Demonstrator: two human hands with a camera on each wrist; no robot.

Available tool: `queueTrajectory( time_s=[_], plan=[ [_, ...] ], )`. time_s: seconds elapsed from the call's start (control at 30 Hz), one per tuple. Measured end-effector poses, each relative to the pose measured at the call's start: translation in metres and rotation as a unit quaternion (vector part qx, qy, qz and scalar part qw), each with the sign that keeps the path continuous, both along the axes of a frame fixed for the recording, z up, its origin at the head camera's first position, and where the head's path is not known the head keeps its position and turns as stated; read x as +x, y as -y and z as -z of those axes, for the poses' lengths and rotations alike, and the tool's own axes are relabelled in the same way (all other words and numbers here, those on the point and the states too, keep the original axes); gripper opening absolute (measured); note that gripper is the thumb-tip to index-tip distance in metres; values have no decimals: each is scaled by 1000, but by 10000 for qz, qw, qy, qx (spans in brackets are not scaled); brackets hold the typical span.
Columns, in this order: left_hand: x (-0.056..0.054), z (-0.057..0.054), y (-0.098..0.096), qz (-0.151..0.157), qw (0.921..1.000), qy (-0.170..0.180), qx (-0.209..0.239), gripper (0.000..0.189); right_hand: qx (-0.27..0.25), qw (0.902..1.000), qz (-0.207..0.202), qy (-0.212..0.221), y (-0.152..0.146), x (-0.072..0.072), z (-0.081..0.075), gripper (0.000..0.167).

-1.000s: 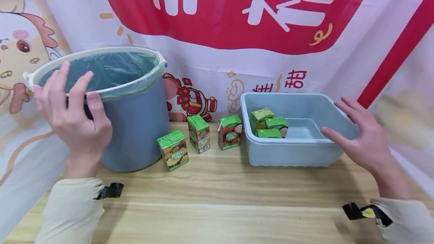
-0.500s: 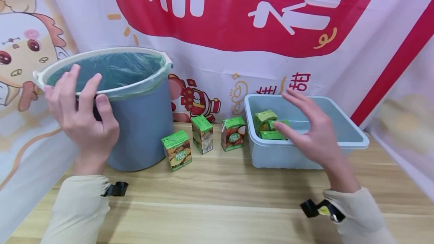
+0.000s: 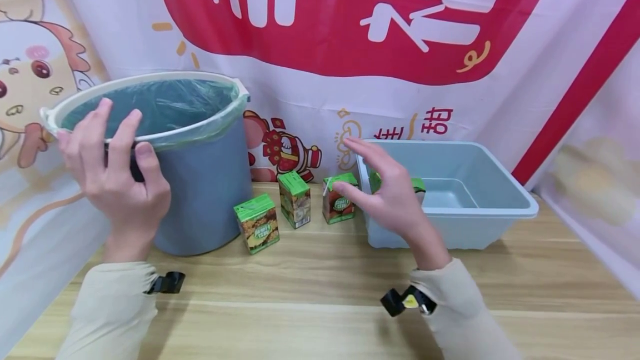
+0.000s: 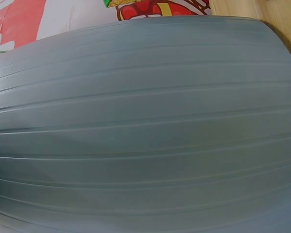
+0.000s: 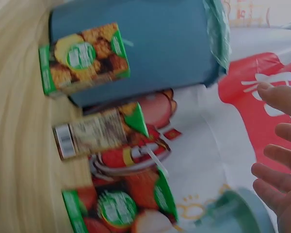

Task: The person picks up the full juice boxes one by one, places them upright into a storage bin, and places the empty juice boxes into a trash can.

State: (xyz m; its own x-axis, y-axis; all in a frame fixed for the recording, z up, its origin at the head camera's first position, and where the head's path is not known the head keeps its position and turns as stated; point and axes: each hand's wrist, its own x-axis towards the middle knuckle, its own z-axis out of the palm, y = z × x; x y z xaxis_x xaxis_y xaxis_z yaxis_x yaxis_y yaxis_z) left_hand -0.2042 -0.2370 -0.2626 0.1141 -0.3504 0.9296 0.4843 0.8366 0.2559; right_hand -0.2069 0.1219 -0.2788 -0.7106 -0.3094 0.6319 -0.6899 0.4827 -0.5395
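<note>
My left hand [image 3: 112,168] lies against the near rim of the grey bin [image 3: 200,182], fingers straight up over the rim, thumb on the wall. The left wrist view is filled by the bin's ribbed wall [image 4: 145,136]. My right hand [image 3: 357,168] hovers open with fingers spread, just right of a red-fronted green-topped carton [image 3: 340,201], holding nothing. Two more cartons [image 3: 257,229] [image 3: 295,199] stand to its left. The right wrist view shows the three cartons [image 5: 85,58] [image 5: 99,133] [image 5: 119,206] and my fingertips [image 5: 276,145].
A pale blue tub [image 3: 450,226] stands on the wooden table at the right, with green cartons [image 3: 418,184] inside, mostly hidden behind my right hand. The bin has a clear bag liner [image 3: 150,104]. A printed banner hangs close behind everything.
My right hand has swept left from the tub's right end, across the tub, to beside the red-fronted carton. The left hand has stayed on the bin's rim.
</note>
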Motion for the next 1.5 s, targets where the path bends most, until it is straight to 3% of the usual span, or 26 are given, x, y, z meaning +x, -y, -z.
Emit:
queueTrajectory(
  time_s=[0.3, 0.63, 0.9, 1.5],
  plan=[
    [0, 0, -1, 16, 10000, 37, -12, 41, -12, 9990, -60, 453, 33, -3, 4, 74],
    [0, 0, -2, -2, 10000, 16, -24, 41, 93, 9913, 662, 1133, 61, -7, 30, 91],
    [1, 1, 1, -22, 9999, 59, -85, 42, 211, 9842, 1127, 1348, 66, -13, 49, 101],
    [-1, 2, 1, -38, 9999, 68, -95, 41, 299, 9741, 1131, 1933, 61, -27, 70, 92]
  ],
)
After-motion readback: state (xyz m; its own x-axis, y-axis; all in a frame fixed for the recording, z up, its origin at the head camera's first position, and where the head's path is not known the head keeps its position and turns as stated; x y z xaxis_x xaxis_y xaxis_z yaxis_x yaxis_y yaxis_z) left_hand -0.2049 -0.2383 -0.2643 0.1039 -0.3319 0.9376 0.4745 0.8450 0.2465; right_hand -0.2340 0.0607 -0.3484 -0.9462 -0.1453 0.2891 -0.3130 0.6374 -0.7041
